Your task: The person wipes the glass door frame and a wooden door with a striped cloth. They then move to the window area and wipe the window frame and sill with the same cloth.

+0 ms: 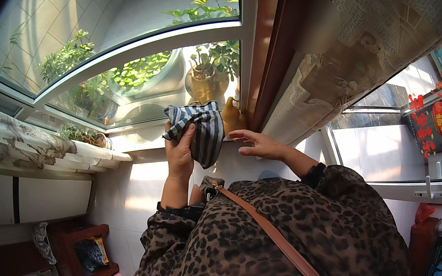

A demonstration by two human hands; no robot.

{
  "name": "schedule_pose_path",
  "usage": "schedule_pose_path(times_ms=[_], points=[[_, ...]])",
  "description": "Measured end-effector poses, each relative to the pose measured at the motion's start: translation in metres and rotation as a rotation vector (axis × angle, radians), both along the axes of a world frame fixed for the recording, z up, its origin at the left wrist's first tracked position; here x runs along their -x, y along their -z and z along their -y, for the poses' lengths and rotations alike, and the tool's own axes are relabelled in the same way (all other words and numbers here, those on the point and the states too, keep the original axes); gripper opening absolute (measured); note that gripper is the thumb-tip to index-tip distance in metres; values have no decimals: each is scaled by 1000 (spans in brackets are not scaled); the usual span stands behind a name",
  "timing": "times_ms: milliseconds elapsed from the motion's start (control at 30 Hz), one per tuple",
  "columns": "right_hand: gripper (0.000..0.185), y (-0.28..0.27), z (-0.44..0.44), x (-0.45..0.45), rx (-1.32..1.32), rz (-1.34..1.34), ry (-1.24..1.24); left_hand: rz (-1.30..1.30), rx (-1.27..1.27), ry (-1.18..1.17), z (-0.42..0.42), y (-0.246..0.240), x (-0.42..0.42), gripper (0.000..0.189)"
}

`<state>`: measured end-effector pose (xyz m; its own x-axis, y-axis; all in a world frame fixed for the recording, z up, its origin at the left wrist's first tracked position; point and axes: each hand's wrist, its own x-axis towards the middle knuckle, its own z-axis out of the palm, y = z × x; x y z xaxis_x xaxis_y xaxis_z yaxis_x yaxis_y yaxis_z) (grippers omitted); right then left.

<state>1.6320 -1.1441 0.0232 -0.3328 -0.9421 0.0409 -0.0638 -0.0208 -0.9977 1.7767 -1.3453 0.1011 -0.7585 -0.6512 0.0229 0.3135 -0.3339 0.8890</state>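
A blue-and-white striped cloth [206,134] hangs bunched in my left hand [179,146], gripped between thumb and fingers. To its right my right hand [258,144] is held out with fingers apart and nothing in it. Just beyond that hand, a yellow-brown gourd [232,115] stands on the white window sill [140,140], close to the window's right-hand frame. The cloth partly overlaps the sill and the lower edge of the glass. Behind the pane, a potted plant [203,74] and a large glass bowl of green leaves [142,72] are visible.
Patterned curtains [325,92] hang at right, and a lighter curtain [24,141] is at left beside a small potted plant [86,136]. A glazed door [377,149] with a white handle [429,190] stands at right. Dark red wooden furniture [80,231] is at lower left.
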Motion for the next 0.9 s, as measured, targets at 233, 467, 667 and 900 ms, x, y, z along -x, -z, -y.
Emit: schedule_pose_path(times_ms=[233, 467, 667, 900], points=[[38, -40, 123, -11, 85, 561, 114, 183, 163, -124, 48, 18, 4, 16], [21, -29, 213, 48, 320, 825, 630, 580, 413, -155, 182, 48, -36, 21], [22, -79, 180, 158, 426, -15, 1048, 838, 378, -210, 259, 50, -77, 18], [24, -101, 181, 208, -384, -1171, 1067, 871, 343, -104, 302, 65, -45, 27]])
